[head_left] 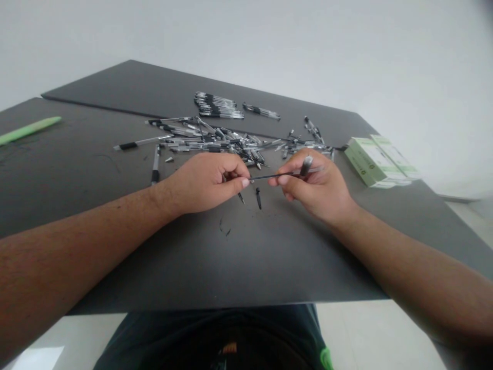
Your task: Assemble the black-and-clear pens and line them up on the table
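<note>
Smooth grey tabletop point(231, 272) below, left hand point(210, 180) and right hand point(321, 187) pinch one slender black rod point(265, 177).

A dark grey table point(246, 267) fills most of the frame, its top crossed by a seam running from the upper left toward the right. Beyond the seam, at upper centre, lies a neat row of pens point(219, 105), with a small group of pens point(262, 111) just right of it. A loose heap of pen parts point(215, 144) spreads across the middle. A black cap point(258, 198) lies nearer the bottom edge. Green-and-white boxes point(379, 162) stand side by side at right; a long light-green object point(31, 130) lies at far left.
</note>
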Demonstrator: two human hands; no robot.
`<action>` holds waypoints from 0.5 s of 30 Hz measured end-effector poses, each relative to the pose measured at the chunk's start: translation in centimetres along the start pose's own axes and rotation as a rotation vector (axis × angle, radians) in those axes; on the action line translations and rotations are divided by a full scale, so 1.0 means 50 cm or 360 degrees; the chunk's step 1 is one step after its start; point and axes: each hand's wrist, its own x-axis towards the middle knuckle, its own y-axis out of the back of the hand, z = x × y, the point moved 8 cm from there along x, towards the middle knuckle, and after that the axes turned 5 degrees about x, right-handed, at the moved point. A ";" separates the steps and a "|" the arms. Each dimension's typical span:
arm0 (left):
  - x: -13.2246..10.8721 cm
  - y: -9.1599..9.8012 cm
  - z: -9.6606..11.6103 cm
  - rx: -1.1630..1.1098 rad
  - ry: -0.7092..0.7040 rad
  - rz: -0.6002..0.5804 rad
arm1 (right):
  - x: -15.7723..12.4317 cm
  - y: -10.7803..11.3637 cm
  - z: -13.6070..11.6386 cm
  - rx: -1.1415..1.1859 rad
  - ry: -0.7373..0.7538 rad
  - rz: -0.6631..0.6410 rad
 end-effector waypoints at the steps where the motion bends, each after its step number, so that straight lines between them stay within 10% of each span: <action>1: 0.000 -0.001 -0.002 -0.0023 0.0018 -0.0011 | 0.000 -0.002 0.000 -0.0004 -0.0003 -0.0017; 15: -0.001 0.095 -0.071 0.0136 0.0367 0.0474 | 0.037 0.110 0.003 -0.0647 0.0424 -0.0257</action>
